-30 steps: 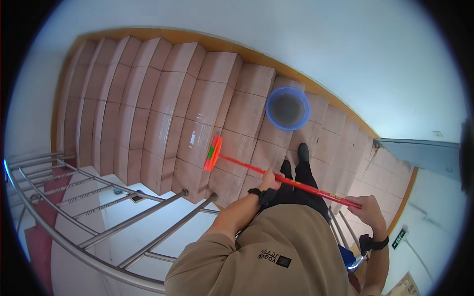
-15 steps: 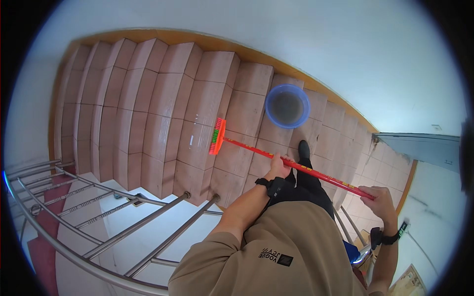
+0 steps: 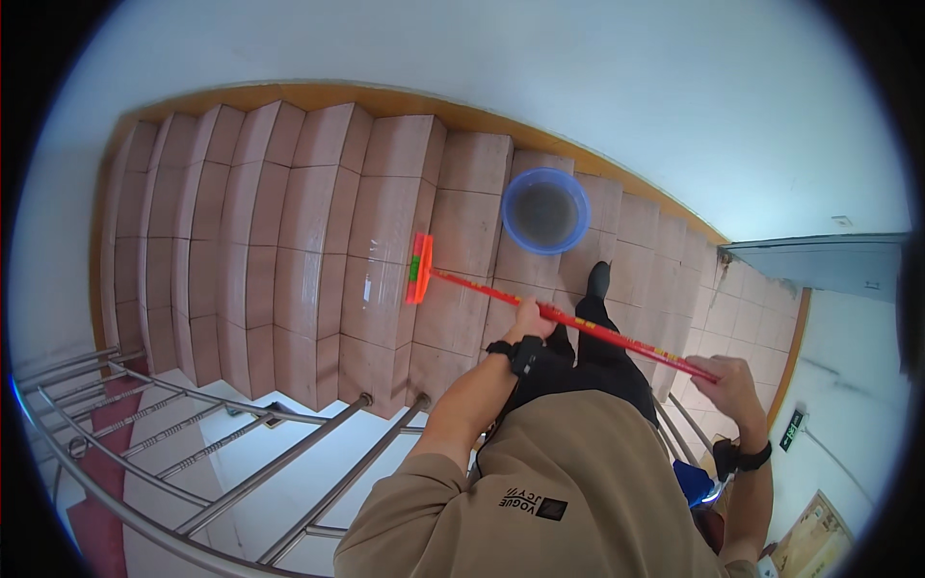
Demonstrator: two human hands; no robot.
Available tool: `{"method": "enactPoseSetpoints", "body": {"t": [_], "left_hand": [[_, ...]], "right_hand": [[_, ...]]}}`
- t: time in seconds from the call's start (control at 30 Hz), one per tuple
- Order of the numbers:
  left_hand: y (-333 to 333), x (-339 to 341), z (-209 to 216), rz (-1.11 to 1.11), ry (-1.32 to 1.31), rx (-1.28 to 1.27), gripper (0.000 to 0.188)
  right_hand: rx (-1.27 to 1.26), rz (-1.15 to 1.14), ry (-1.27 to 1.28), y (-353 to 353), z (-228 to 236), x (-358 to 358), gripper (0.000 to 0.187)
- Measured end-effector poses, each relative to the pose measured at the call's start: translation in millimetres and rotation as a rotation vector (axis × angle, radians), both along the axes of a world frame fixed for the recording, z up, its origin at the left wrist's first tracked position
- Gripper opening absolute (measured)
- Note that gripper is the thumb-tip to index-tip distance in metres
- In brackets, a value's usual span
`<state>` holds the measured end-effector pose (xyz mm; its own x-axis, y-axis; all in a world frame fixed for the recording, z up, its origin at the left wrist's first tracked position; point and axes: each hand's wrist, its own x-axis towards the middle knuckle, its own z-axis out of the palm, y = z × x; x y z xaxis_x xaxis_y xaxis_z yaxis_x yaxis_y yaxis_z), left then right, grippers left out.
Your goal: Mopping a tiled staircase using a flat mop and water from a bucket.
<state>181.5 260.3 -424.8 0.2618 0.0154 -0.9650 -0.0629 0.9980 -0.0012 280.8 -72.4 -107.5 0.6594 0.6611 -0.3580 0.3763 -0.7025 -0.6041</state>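
Observation:
Both my hands are closed around the long red handle of a scrub brush (image 3: pixel 617 337), which slants across the stairs. My left hand (image 3: pixel 530 320) wraps the handle about midway along. My right hand (image 3: pixel 729 385) grips it near its end, at the right. The orange brush head (image 3: pixel 421 270), with pink and green bristles, is against a tiled step to the left; the bristles look smeared by motion. Wet streaks shine on the tile beside it. A blue basin (image 3: pixel 510 231) of greyish water stands on a step beyond the handle.
Pinkish tiled stairs (image 3: pixel 385 207) run across the view, bordered by a wall with a yellowish-brown skirting (image 3: pixel 289 93). A metal railing (image 3: pixel 231 482) curves along the near left side. My black-shod foot (image 3: pixel 598 279) is on a step close to the basin. A tiled landing (image 3: pixel 737 332) lies at the right.
The view has shifted slightly. The brush head has moved a little towards the basin relative to the steps, and its bristles have become blurred. Both hands keep their hold on the handle.

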Motion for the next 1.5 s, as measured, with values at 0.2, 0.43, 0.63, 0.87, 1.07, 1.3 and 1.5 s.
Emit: {"method": "enactPoseSetpoints", "body": {"t": [0.2,0.43,0.63,0.87,1.07,1.3,1.5], "left_hand": [[-9,-3,-8,0.073,-0.008,0.022,0.033],[-6,-25,-35,0.082,0.123,-0.071,0.034],[16,77,-14,-0.011,0.125,0.097,0.035],[-6,63,-11,0.085,0.075,0.106,0.03],[7,51,-27,0.069,0.229,0.003,0.025],[25,166,-17,-0.086,0.062,0.203,0.022],[13,183,-23,-0.089,-0.076,0.22,0.027]], "right_hand": [[0.031,0.063,0.009,4,-3,34,0.028],[-0.009,0.091,0.036,-4,-32,39,0.026],[0.037,0.064,-0.026,21,-23,94,0.026],[0.049,0.146,0.071,9,-39,131,0.026],[0.069,0.091,0.167,0,-60,133,0.026],[0.095,0.038,0.066,11,-57,168,0.029],[0.104,0.013,0.018,-1,-61,179,0.031]]}}
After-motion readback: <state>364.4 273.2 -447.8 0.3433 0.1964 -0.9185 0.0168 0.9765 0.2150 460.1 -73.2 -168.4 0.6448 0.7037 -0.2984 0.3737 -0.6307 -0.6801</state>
